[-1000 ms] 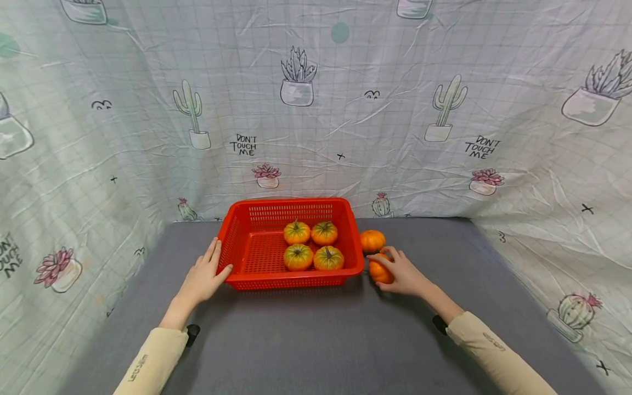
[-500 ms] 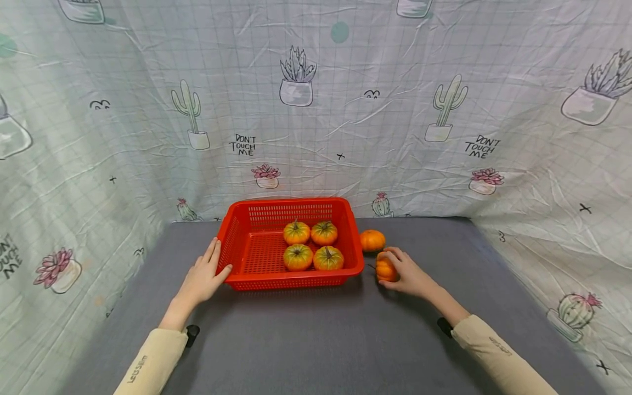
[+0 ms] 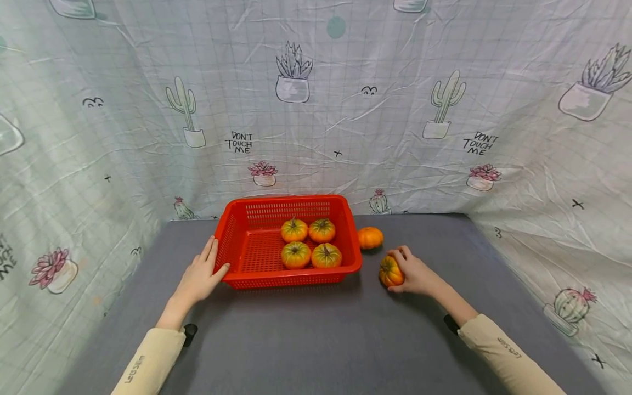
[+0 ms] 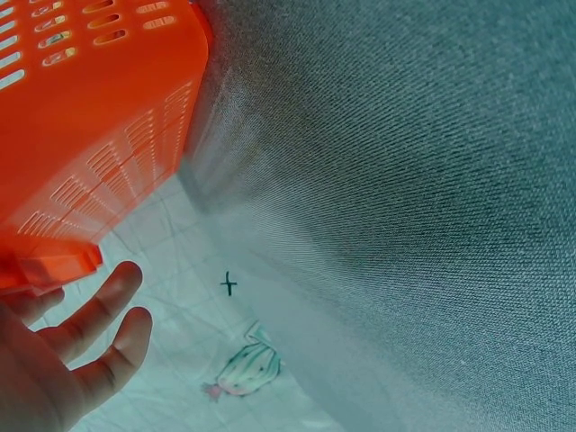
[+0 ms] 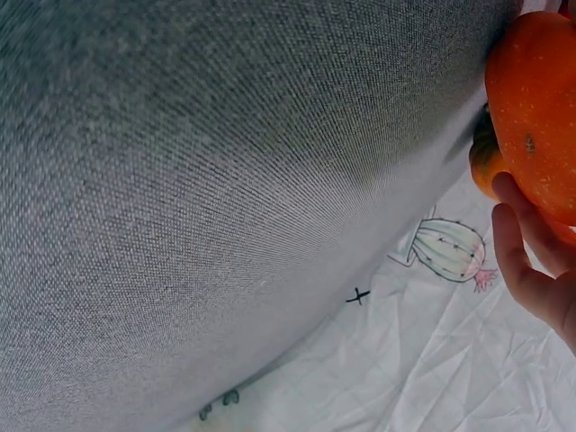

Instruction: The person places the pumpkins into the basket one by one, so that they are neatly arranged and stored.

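My right hand (image 3: pixel 417 272) grips a small orange pumpkin (image 3: pixel 388 272) to the right of the red plastic basket (image 3: pixel 291 280). The pumpkin is tilted, its green-streaked side turned to the left. Its smooth orange underside fills the upper right of the right wrist view, with fingers (image 5: pixel 511 243) along it. Whether it touches the table cannot be told. At the basket's left side, my left hand (image 3: pixel 197 277) rests against the rim with fingers extended and thumb at the front corner. In the left wrist view, its fingers (image 4: pixel 99 310) are spread beside the rim.
Several orange-and-green pumpkins (image 3: pixel 296 255) sit in the right half of the basket. Another pumpkin (image 3: pixel 370 238) lies on the grey table (image 3: pixel 316 340) just right of the basket. A patterned cloth (image 3: pixel 336 115) hangs behind and along both sides.
My right hand has drawn the pumpkin away from the basket, slightly rightward, and turned it so more of its streaked side shows. My left hand stays at the rim. The head view has shifted slightly.
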The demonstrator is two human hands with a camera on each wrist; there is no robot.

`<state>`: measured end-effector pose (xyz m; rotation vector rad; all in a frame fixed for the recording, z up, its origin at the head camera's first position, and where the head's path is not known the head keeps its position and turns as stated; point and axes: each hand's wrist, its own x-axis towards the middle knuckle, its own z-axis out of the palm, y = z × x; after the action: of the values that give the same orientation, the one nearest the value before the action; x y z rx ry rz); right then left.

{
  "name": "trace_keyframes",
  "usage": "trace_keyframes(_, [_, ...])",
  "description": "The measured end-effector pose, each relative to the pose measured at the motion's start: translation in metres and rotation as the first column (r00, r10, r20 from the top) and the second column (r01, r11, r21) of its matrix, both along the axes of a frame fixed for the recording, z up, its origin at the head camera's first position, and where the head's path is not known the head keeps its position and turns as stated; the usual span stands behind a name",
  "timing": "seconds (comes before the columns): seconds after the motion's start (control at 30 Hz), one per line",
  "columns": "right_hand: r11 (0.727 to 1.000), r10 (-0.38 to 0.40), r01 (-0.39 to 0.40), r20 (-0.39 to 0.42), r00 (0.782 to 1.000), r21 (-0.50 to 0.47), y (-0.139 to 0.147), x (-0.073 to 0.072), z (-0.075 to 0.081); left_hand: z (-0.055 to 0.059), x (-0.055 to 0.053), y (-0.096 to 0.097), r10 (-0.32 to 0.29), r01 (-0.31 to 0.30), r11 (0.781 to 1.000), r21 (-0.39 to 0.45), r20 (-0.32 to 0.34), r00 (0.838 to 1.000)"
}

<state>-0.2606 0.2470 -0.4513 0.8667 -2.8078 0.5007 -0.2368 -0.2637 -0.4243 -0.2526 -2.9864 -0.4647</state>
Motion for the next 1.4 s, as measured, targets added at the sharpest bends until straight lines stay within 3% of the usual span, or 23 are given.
trace_keyframes(0.27, [0.996,-0.039,0.041,-0.023,0.999,0.085,-0.0017,-0.0013,0.0004,0.0002,0.0002,0.0004,0.0,0.0,1.0,-0.001,-0.007,1.0])
trace_keyframes(0.53, [0.986,-0.016,0.031,-0.089,0.996,0.166,0.0027,-0.0021,-0.0016,0.0,0.0007,0.0001,-0.002,0.002,1.0,0.004,-0.002,1.0])
trace_keyframes(1.4, [0.994,0.001,0.016,-0.16,0.987,0.105,0.0021,-0.0048,-0.0079,-0.0009,-0.0007,0.0,-0.005,0.005,1.0,-0.003,-0.016,1.0])
